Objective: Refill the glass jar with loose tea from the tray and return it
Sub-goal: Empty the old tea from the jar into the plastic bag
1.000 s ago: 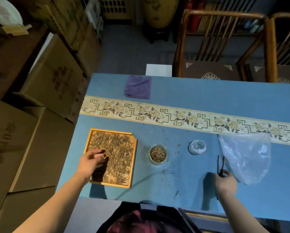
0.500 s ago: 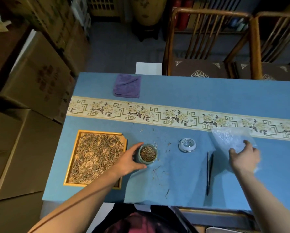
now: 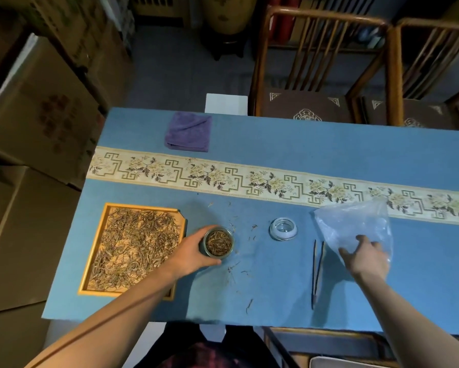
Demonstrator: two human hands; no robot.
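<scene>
A small open glass jar [image 3: 219, 243], partly filled with loose tea, stands on the blue table cloth just right of the wooden tray [image 3: 93, 261]. The tray holds a spread of dry tea leaves. My left hand [image 3: 188, 254] grips the jar from its left side, thumb in front. The jar's glass lid [image 3: 283, 228] lies apart to the right. My right hand [image 3: 366, 257] grips the lower edge of a clear plastic bag [image 3: 355, 225] at the right.
Black tweezers [image 3: 317, 272] lie between the lid and the bag. Stray tea leaves [image 3: 236, 266] litter the cloth around the jar. A folded purple towel [image 3: 189, 131] sits at the far side. Wooden chairs [image 3: 321, 75] stand behind the table, cardboard boxes [image 3: 42, 107] to the left.
My left hand left the tray and took hold of the jar. My right hand let go of the tweezers, which now lie on the cloth, and moved onto the plastic bag.
</scene>
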